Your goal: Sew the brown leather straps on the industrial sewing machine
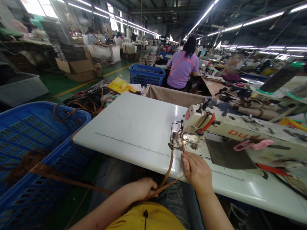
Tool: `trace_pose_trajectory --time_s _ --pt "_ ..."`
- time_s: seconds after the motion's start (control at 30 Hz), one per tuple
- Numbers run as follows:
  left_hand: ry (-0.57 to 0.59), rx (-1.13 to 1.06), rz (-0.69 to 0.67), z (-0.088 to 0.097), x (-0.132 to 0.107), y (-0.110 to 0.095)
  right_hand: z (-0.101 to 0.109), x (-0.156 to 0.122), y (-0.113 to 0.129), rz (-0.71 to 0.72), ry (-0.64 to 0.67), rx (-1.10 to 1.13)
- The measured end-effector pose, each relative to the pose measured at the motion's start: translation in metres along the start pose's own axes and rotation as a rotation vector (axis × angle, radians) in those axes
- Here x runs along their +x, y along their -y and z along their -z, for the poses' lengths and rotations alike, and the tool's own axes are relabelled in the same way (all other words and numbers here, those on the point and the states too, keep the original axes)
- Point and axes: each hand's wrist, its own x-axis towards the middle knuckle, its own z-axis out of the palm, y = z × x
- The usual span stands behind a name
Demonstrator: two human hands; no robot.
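Observation:
A long narrow brown strap point(171, 161) runs through the needle area of a white sewing machine point(216, 124) and loops down over the table's front edge. Just in front of the needle plate, my right hand point(198, 171) pinches the strap between thumb and fingers. My left hand point(144, 188) is low, over my lap below the table edge, with its fingers closed around the strap. From there more strap trails left to a blue plastic basket point(59, 153). The fingertips of my left hand are partly hidden.
The white table point(134, 118) has a printed ruler line. On the machine bed lies a dark flat piece point(230, 155), with pink scissors handles point(254, 145) above it. A fabric-lined bin point(172, 94) stands behind the table. Beyond it a person in purple point(183, 68) sits facing away.

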Motion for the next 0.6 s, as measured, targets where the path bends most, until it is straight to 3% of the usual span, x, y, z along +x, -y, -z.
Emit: trace_pose_trajectory --time_s 0.33,0.5,0.6 --pt "-0.011 -0.089 -0.092 -0.001 0.002 -0.024 0.002 0.001 0.002 0.003 -0.004 -0.005" --pt "-0.077 0.014 0.060 -0.001 0.003 -0.009 0.001 0.001 0.001 -0.002 -0.011 -0.014" --pt "-0.077 0.013 0.055 0.000 0.001 -0.006 0.000 0.000 0.000 0.007 -0.014 -0.022"
